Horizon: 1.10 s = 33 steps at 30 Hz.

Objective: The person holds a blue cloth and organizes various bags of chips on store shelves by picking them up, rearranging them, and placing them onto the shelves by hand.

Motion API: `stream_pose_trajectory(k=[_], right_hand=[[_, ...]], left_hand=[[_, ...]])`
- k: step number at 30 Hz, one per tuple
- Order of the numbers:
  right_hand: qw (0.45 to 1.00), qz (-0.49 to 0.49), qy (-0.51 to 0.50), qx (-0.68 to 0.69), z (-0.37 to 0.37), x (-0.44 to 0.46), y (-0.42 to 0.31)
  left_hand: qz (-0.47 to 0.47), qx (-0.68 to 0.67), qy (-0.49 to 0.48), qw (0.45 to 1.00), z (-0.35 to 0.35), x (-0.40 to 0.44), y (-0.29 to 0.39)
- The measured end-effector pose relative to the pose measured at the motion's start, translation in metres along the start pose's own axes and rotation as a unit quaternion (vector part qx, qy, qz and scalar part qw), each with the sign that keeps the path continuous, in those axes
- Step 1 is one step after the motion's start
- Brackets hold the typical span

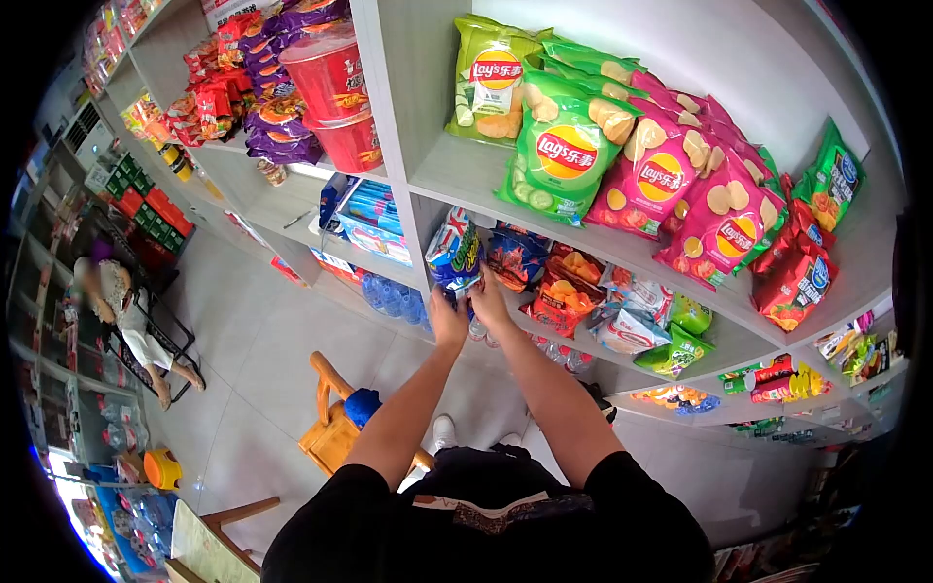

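Observation:
A blue, white and green snack bag (454, 251) stands upright at the left end of the shelf below the Lay's bags. Both hands meet at its lower part. My left hand (449, 316) is closed at its bottom left edge, and my right hand (489, 296) grips its lower right side. Just right of it on the same shelf lie dark blue bags (517, 255) and red chip bags (564, 291). Green Lay's bags (566, 151) and pink Lay's bags (661, 175) fill the shelf above.
A wooden chair (335, 437) with a blue item on it is at the lower left. Beyond it a person (126, 306) sits on a dark chair. Red noodle tubs (335, 92) stand on the left shelves. A yellow stool (162, 468) is on the floor.

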State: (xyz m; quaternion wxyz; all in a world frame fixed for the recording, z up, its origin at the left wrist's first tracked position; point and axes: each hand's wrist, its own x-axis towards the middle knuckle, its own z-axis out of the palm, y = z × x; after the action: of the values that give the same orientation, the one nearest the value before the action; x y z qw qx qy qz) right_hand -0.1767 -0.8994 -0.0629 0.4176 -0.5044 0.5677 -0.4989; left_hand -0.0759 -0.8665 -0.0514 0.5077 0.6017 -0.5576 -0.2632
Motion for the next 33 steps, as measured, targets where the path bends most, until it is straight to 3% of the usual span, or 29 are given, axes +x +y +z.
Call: stream_pose_trajectory(k=[2, 5, 6, 9, 12, 15, 17, 21, 24, 27, 28, 30, 31, 32, 33], right_hand=[[0.999, 0.032, -0.006, 0.043, -0.002, 0.007, -0.018], [0.998, -0.022, 0.056, 0.029, 0.002, 0.013, -0.024], [0.996, -0.039, 0.069, 0.051, 0.005, 0.018, -0.020], [0.994, -0.035, 0.052, -0.089, 0.004, 0.025, -0.009], [0.998, -0.025, 0.056, -0.020, 0.012, 0.020, -0.006], [0.997, -0.012, 0.070, -0.011, 0.020, 0.021, -0.001], [0.997, -0.028, 0.068, -0.035, 0.024, 0.033, 0.020], [0.999, 0.033, 0.008, 0.035, 0.016, 0.039, 0.022], [0.997, 0.070, -0.016, 0.019, 0.002, 0.020, -0.007], [0.995, 0.096, -0.010, -0.029, -0.006, 0.012, 0.028], [0.994, 0.097, -0.006, -0.039, -0.010, 0.007, 0.044], [0.996, 0.078, -0.010, -0.037, -0.020, -0.011, 0.056], [0.996, 0.072, -0.013, -0.043, -0.028, -0.030, 0.049], [0.997, 0.057, -0.016, -0.052, -0.036, -0.045, 0.038], [0.995, 0.010, -0.012, -0.096, -0.043, -0.061, 0.042]], left_hand=[[0.008, -0.014, -0.002, 1.000, 0.005, 0.011, -0.001], [0.013, -0.008, -0.009, 1.000, 0.017, 0.023, -0.007], [0.004, 0.007, -0.017, 1.000, 0.019, 0.029, -0.008], [-0.036, 0.046, -0.051, 0.997, 0.024, 0.039, -0.016], [-0.099, 0.090, -0.114, 0.984, 0.032, 0.042, -0.040], [-0.040, 0.100, -0.137, 0.985, 0.037, 0.041, -0.064], [-0.049, 0.072, -0.145, 0.986, 0.032, 0.046, -0.052], [-0.053, -0.011, -0.147, 0.988, 0.034, 0.056, -0.054], [-0.096, 0.032, -0.144, 0.984, 0.034, 0.051, -0.060], [-0.133, 0.057, -0.132, 0.981, 0.016, 0.038, -0.041], [-0.103, 0.077, -0.090, 0.988, 0.020, 0.033, -0.057], [-0.040, 0.051, -0.080, 0.995, 0.008, 0.021, -0.079], [-0.036, 0.019, -0.098, 0.994, -0.003, 0.010, -0.079], [-0.080, 0.017, -0.175, 0.981, -0.024, 0.003, -0.063], [-0.076, 0.032, -0.178, 0.980, -0.033, -0.013, -0.066]])
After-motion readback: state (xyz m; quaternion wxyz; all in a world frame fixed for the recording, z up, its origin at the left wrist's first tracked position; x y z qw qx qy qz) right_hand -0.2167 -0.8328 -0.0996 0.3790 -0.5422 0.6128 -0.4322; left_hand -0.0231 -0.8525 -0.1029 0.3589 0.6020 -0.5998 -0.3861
